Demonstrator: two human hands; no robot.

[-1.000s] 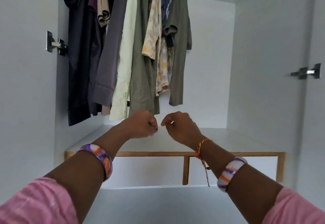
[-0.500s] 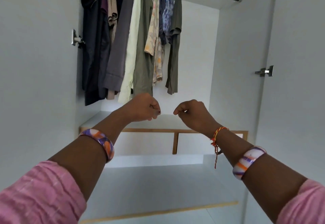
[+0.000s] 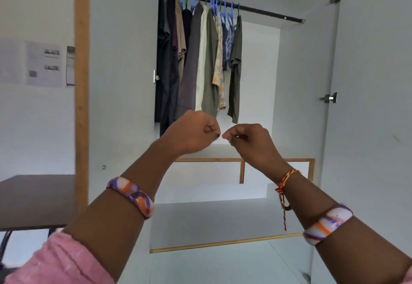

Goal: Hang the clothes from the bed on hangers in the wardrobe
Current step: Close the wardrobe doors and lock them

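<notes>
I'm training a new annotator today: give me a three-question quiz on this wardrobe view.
1. True or false: the left hand holds a hanger.
2. The clothes hang toward which end of the rail: A left, B right, C spread evenly?
3. What colour are most hangers?

Key: 1 false, both the left and the right hand are curled and empty; 2 A; 3 blue.

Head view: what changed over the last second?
The camera has pulled back: the wardrobe rail, left door and a dark table have come into view. Left hand and right hand stay raised, curled, empty, nearly touching. Hung clothes unchanged.
</notes>
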